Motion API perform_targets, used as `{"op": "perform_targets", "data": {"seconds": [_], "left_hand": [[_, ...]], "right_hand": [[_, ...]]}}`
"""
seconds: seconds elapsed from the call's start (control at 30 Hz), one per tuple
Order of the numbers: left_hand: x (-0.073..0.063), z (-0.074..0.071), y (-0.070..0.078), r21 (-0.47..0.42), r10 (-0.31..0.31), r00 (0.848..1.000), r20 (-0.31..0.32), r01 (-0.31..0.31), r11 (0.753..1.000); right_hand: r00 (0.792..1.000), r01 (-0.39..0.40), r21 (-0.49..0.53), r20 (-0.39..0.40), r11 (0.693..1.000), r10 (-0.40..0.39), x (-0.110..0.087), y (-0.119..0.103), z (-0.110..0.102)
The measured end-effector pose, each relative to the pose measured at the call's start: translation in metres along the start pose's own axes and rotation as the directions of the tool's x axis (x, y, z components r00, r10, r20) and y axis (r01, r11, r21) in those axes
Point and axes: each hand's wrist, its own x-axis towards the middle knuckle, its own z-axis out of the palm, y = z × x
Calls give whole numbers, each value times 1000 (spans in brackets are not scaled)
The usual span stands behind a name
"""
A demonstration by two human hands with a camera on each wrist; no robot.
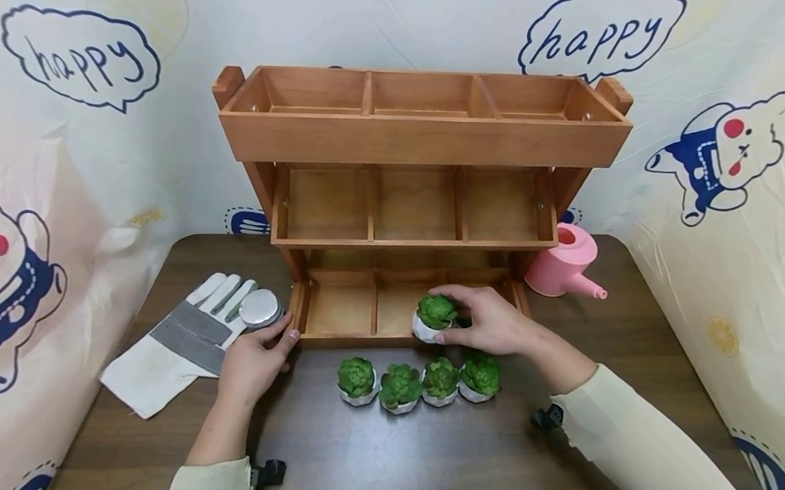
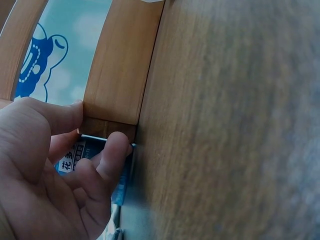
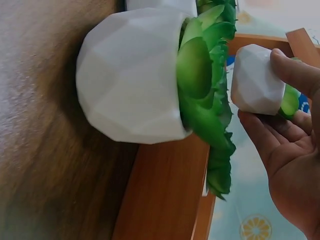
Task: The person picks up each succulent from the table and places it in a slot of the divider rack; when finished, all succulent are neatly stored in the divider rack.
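My right hand (image 1: 490, 320) pinches a small potted succulent (image 1: 436, 312) with a faceted white pot, just above the front edge of the wooden plant stand (image 1: 425, 137). In the right wrist view, thumb and fingers grip the sides of that white pot (image 3: 257, 80). Something dark green shows behind the hand, mostly hidden. My left hand (image 1: 254, 368) holds the left front corner of the stand's bottom tier; the left wrist view has thumb and fingertips about the wooden corner (image 2: 107, 127). Several similar succulents (image 1: 400, 387) stand in a row on the table before the stand.
Left of the stand lies a white and grey glove (image 1: 190, 336), with a round silver-lidded container (image 1: 260, 309) by its fingers. A pink watering can (image 1: 562, 263) stands at the right. Printed cloth (image 1: 372, 13) hangs around the brown table (image 1: 398, 470).
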Motion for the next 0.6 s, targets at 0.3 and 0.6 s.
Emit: {"op": "perform_targets", "data": {"seconds": [0.3, 0.6], "left_hand": [[0, 0, -1, 2, 5, 1000, -12, -5, 1000], [1, 2, -3, -2, 6, 1000, -11, -6, 1000]], "right_hand": [[999, 27, -52, 27, 998, -26, 23, -4, 8], [995, 67, -86, 73, 994, -61, 47, -10, 15]]}}
